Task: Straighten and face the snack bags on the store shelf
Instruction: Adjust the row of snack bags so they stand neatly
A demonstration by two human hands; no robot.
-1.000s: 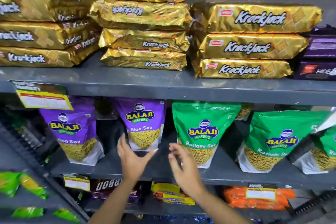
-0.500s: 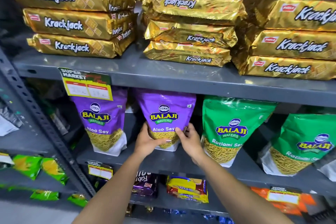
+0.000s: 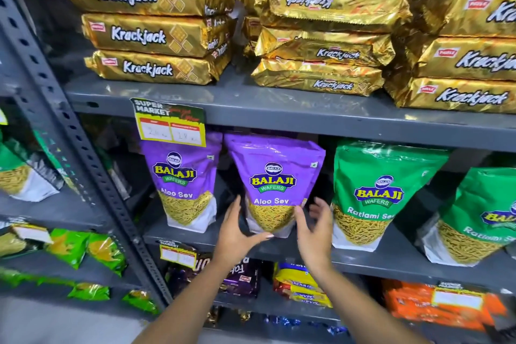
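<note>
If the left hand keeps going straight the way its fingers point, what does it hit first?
Probably nothing at first: the left hand points up and back into the dark gap between the two purple bags, beside the middle purple bag. Depth there is unclear.

Gold Krackjack packs (image 3: pixel 148 33) are stacked well above the left hand (image 3: pixel 237 234), with a yellow price tag (image 3: pixel 170 126) up-left of it. Marie biscuit packs (image 3: pixel 301 285) lie below the right hand (image 3: pixel 315 232), and orange packs (image 3: pixel 413 304) lie farther right.

Two bare forearms — no sleeves; left hand (image 3: pixel 237 234) shows a pale-painted thumbnail.
</note>
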